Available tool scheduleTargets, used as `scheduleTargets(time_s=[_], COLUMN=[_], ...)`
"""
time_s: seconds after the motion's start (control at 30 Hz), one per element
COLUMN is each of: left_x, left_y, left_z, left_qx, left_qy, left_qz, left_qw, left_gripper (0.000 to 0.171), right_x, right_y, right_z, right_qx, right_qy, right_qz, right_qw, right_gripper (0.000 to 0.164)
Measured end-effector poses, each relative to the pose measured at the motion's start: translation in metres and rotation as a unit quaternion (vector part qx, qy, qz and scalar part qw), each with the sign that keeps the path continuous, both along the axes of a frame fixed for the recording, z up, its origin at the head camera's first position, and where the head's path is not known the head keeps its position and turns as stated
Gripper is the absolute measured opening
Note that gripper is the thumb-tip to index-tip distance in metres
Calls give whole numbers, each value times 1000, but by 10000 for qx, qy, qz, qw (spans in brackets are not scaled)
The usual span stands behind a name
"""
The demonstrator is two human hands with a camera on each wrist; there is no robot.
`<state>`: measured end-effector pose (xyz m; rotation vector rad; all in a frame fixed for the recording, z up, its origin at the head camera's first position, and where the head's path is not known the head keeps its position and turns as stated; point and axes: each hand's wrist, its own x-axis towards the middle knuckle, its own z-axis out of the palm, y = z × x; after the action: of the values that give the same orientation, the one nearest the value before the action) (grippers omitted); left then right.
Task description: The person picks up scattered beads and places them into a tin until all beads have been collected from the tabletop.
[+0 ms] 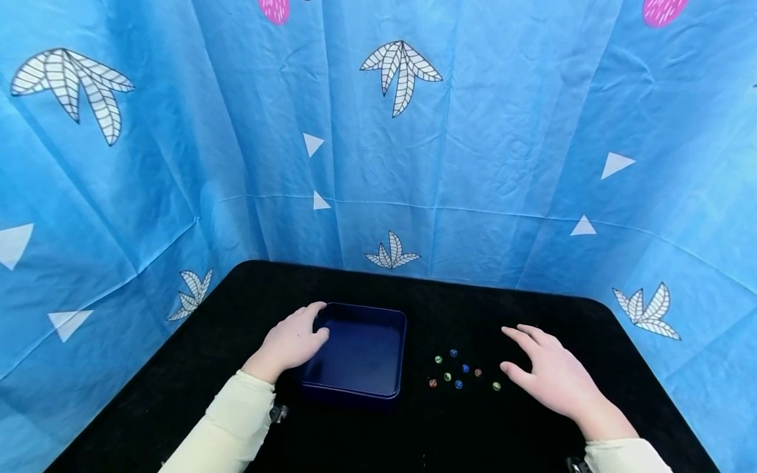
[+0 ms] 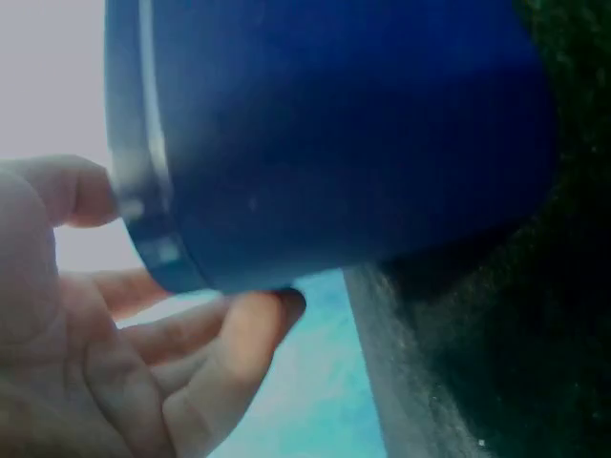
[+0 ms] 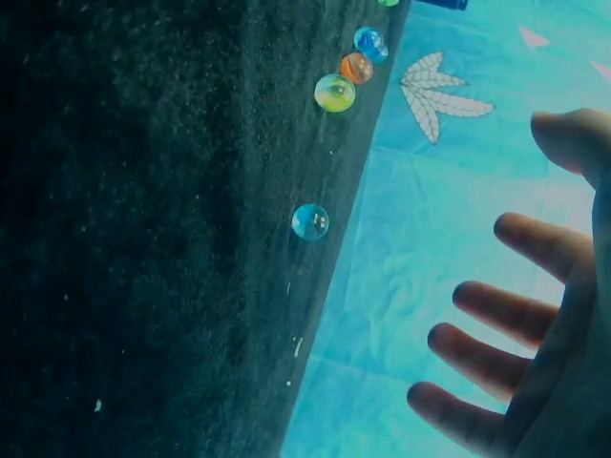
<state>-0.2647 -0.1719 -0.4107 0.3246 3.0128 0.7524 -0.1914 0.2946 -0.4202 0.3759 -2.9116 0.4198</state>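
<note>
A dark blue square tray (image 1: 355, 396) with low walls rests on the black table. At its left side my left hand (image 1: 292, 345) grips the rim, thumb at the edge and fingers along the outside; the left wrist view shows these fingers curled against the tray's wall (image 2: 334, 143). Several glass marbles (image 1: 465, 368), blue, green-yellow and orange, lie scattered to the right of the tray. Over the table just right of them hovers my right hand (image 1: 556, 374), fingers spread and holding nothing. Nearest that hand in the head view is a green-yellow marble (image 1: 496, 386).
A black cloth (image 1: 473, 315) covers the table, whose far corners are rounded. Behind and on both sides hangs a blue curtain (image 1: 503, 131) printed with leaves and triangles. Cream sleeves (image 1: 227, 420) with dark wrist devices (image 1: 278, 412) reach in from the front.
</note>
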Motion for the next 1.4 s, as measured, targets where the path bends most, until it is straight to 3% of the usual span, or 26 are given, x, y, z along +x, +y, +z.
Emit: scheduleTargets(time_s=[0.17, 0.37, 0.57, 0.9, 1.13, 1.4], left_x=[-12, -21, -23, -25, -24, -24], left_y=[-17, -32, -38, -40, -39, -40], left_z=[-7, -23, -27, -30, -31, -31], left_qx=[1038, 2440, 2933, 2979, 2963, 2893], left_qy=[-628, -1406, -1730, -1729, -1633, -1599], left_qz=[-33, 24, 27, 13, -30, -85], left_qw=[9926, 9595, 9402, 9388, 9410, 9438], left_gripper=[51, 45, 42, 41, 40, 40], right_x=[-3, -6, -10, -28, -33, -27], right_y=[5, 11, 16, 40, 49, 41], right_z=[-1, -4, -5, -20, -31, -35], right_qx=[-24, -156, -222, -564, -816, -1258], right_qy=[-129, -253, -416, -737, -921, -1800], right_qz=[6, -34, -146, -29, -24, 33], right_qw=[9999, 9996, 9988, 9957, 9924, 9756], right_gripper=[68, 68, 65, 37, 30, 28])
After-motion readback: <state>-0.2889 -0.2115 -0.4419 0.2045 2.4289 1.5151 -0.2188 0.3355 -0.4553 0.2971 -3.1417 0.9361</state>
